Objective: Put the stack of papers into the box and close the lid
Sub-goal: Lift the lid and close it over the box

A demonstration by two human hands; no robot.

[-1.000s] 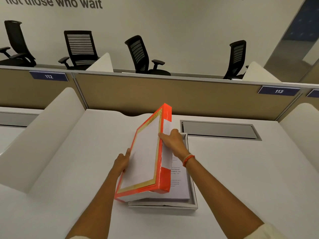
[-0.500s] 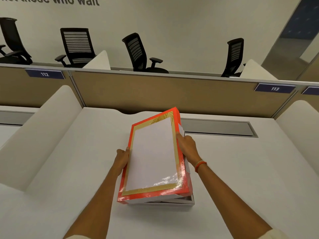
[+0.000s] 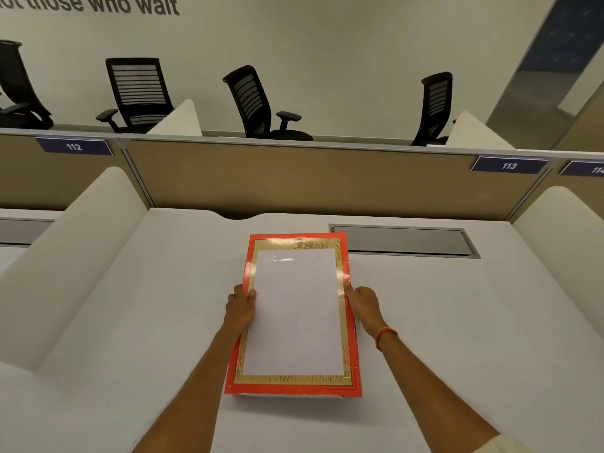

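An orange lid [image 3: 295,315] with a gold border and a white centre panel lies flat over the box on the white desk. The box and the stack of papers beneath it are hidden. My left hand [image 3: 241,306] grips the lid's left edge, thumb on top. On the opposite edge, my right hand [image 3: 362,304], with an orange band at the wrist, holds the lid's side.
The white desk [image 3: 457,322] has a grey cable hatch [image 3: 403,240] just behind and right of the lid. White side dividers [image 3: 65,256] flank the desk, and a tan partition [image 3: 294,181] closes the back. Black office chairs stand beyond.
The lid was tilted up on its side, showing the papers in the box. It swung down to the right and now lies flat over the box, both hands on its edges.
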